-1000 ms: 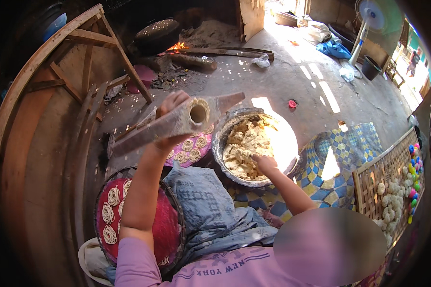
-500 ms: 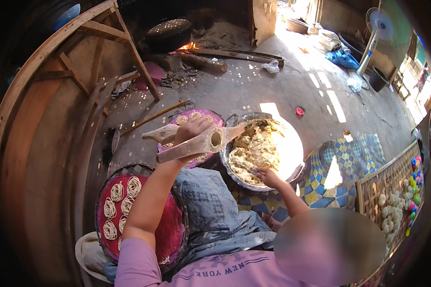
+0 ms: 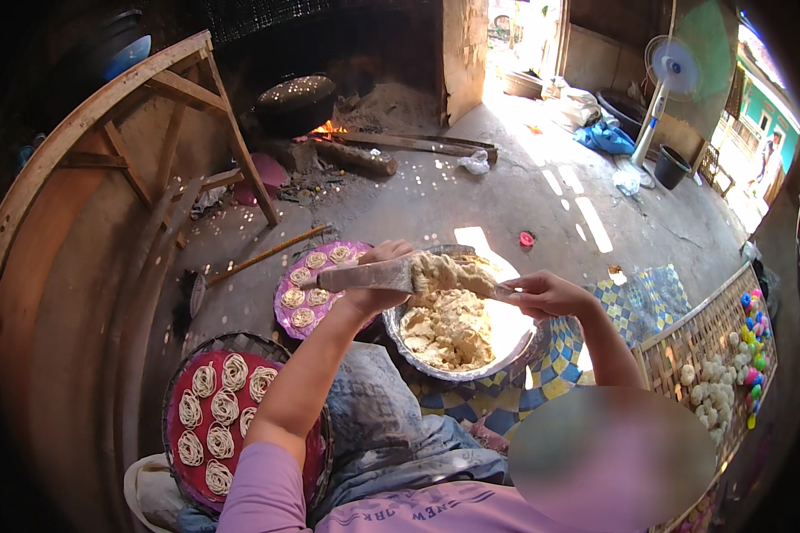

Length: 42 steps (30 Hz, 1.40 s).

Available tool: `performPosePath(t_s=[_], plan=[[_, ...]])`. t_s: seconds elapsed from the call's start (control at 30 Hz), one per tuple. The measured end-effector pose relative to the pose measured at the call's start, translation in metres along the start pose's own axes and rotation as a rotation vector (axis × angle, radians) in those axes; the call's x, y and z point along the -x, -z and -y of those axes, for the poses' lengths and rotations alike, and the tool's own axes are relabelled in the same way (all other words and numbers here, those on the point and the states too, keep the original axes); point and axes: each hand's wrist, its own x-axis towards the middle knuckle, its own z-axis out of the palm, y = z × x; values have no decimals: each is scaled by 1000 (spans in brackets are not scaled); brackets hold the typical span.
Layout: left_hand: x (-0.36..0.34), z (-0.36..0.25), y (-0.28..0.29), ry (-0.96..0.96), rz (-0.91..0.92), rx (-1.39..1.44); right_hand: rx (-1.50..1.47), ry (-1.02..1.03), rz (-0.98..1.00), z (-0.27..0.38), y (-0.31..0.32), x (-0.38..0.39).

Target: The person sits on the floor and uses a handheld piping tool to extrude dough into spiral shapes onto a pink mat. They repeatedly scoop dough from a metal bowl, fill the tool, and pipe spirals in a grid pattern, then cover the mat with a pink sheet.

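Note:
My left hand grips a wooden press over the near-left rim of a big metal basin. One bar of the press crosses in front of my wrist. A lump of pale dough lies on the press and covers its round hole. My right hand is closed at the dough's right end, around what looks like a small greyish utensil, mostly hidden. More dough is heaped in the basin below. Noodle nests lie on a red-lined round tray by my left arm.
A pink round tray with more nests stands beyond my left forearm. At the right is a woven bamboo rack with pale balls and coloured pieces. Farther off are a wood fire under a black pot, a stick and a fan.
My right hand has risen from the basin to the press, bringing up dough that now covers the hole. The press has levelled and turned in my left hand. The view has shifted slightly.

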Motion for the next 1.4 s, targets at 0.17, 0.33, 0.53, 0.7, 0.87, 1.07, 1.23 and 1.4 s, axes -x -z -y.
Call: performPosePath(t_s=[0.17,0.33,0.53,0.7,0.87,1.07,1.23,1.4], plan=[[-14,-9,-1,107,86,-145,1185,364,-478,41,-24,-6],[-14,-12,-2,63,196,-127,1513,413,-623,72,-92,-13],[5,18,9,200,172,-309,1266,227,-627,78,-75,25],[-8,13,5,176,59,-239,1346,329,-719,77,-53,18],[-24,-12,-3,133,56,-234,1346,409,-671,72,-68,-12],[-7,3,-5,170,75,-240,1199,320,-661,64,-85,6],[-13,29,5,100,-25,-731,602,143,-860,32,-80,17],[-35,-3,-32,209,-126,-405,53,329,-874,18,-127,-57]])
